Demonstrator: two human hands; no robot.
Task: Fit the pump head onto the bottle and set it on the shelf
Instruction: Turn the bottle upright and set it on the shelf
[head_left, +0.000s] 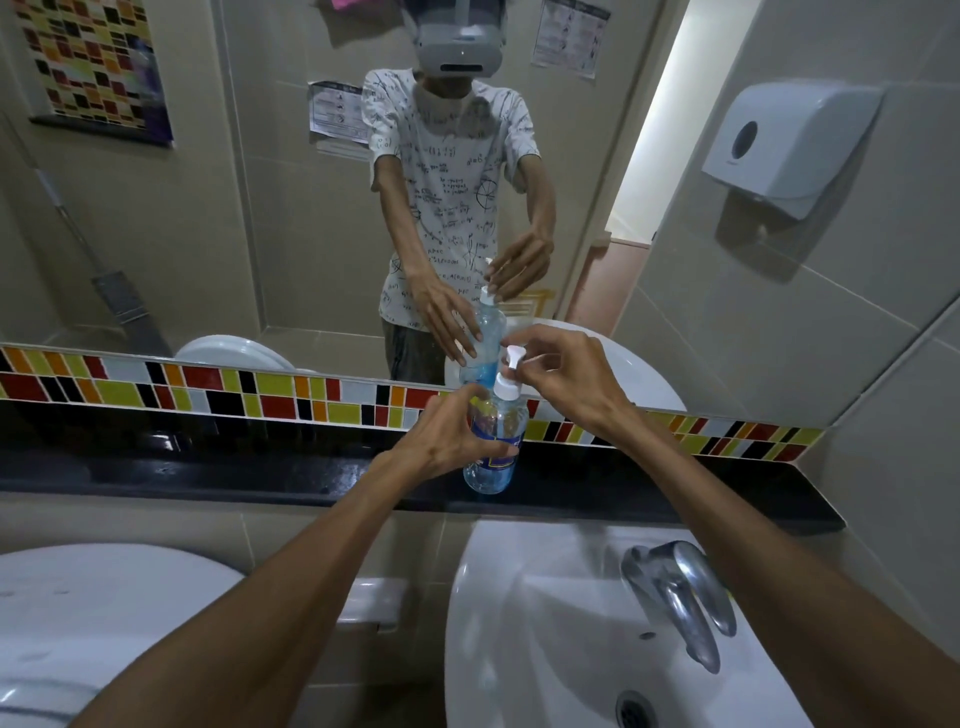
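Bare forearms (291, 587) — no sleeves; mirrored: white short-sleeved shirt (452, 171) with black scribbles — grey headset (460, 44).

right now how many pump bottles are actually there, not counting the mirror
1. The bottle stands on the black shelf above the sink, held by the left hand, right hand on its pump head. The other is its reflection.

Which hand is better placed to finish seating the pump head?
Probably the right hand: its fingers already pinch the pump head, while the left hand grips the bottle on the shelf.
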